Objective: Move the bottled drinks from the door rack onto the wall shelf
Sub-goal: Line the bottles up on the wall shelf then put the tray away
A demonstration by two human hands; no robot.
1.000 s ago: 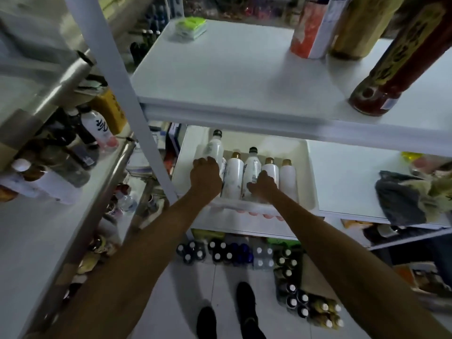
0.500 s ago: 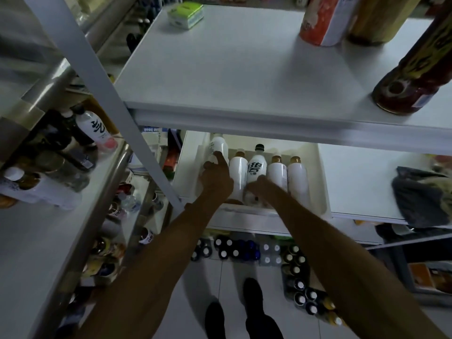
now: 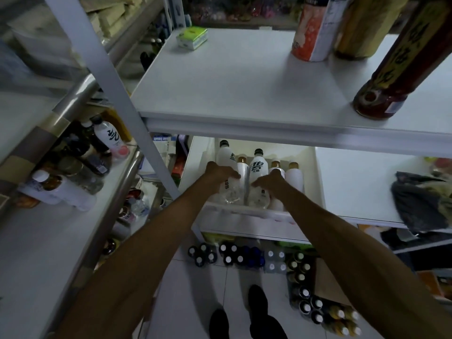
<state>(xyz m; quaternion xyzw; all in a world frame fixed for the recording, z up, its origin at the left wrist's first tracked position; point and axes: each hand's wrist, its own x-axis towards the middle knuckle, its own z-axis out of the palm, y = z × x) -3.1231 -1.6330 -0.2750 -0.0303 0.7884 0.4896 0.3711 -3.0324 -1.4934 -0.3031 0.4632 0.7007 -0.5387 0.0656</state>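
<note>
Several white bottled drinks stand in a white rack [image 3: 247,212] under the big white shelf [image 3: 239,89]. My left hand [image 3: 220,172] grips the leftmost black-capped bottle [image 3: 226,155] around its middle. My right hand [image 3: 270,182] wraps around the second black-capped bottle [image 3: 258,167] with black lettering. A brown-capped white bottle [image 3: 242,165] stands between the two. Two more brown-capped ones [image 3: 293,176] stand at the right of my right hand.
A grey upright post [image 3: 110,77] crosses left of the rack. Left shelves [image 3: 61,231] hold lying and standing bottles. The top shelf carries a green box [image 3: 192,37], a red-white carton [image 3: 315,28] and a dark red bottle [image 3: 391,69]. Packs of bottles [image 3: 244,258] sit on the floor by my shoes.
Both hands slid down from the bottle tops and closed around the two black-capped bottles. The camera shifted slightly; the bottles still stand in the rack.
</note>
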